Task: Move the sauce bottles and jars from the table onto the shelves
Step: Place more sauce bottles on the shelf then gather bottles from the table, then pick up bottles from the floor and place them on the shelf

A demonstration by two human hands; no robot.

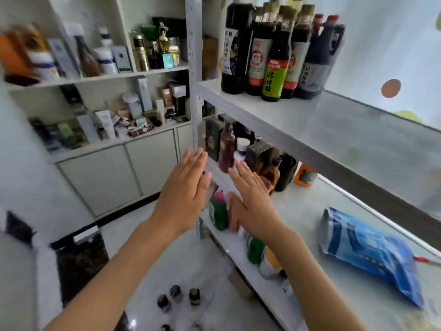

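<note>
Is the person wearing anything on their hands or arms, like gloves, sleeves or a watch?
No. The left hand and right hand are bare, with no gloves or visible rings. Both forearms are uncovered down to the bottom edge of the picture: no sleeves, watch or bracelet show.

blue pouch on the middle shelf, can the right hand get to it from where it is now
Probably yes. The right hand is open and empty, and the blue pouch lies flat near the shelf's front edge, with bare shelf and nothing standing between them.
</note>
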